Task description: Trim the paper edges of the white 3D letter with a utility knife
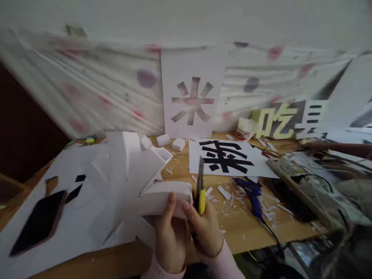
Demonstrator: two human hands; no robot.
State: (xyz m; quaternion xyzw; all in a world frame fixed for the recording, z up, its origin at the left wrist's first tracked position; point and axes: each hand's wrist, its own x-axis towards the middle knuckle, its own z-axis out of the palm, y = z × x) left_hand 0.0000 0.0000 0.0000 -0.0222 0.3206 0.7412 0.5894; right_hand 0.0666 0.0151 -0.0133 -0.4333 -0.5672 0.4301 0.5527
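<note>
A large white paper structure [128, 166] with folded, curved pieces lies over the table's near left-centre. My left hand [171, 236] grips its curved arm from below, thumb on the front face. My right hand [205, 224] is wrapped round a yellow and black utility knife [201, 197], whose blade points up and away. The right thumb presses on the end of the same white arm. Small white blocks [178, 144] sit just behind the structure. The undersides of both hands' grips are hidden.
A phone [40, 221] lies on white paper at left. Right of centre are a sheet with black character strokes [226, 157], a blue glue gun [251, 193] and paper scraps. A person's arm [337, 147] reaches in at far right.
</note>
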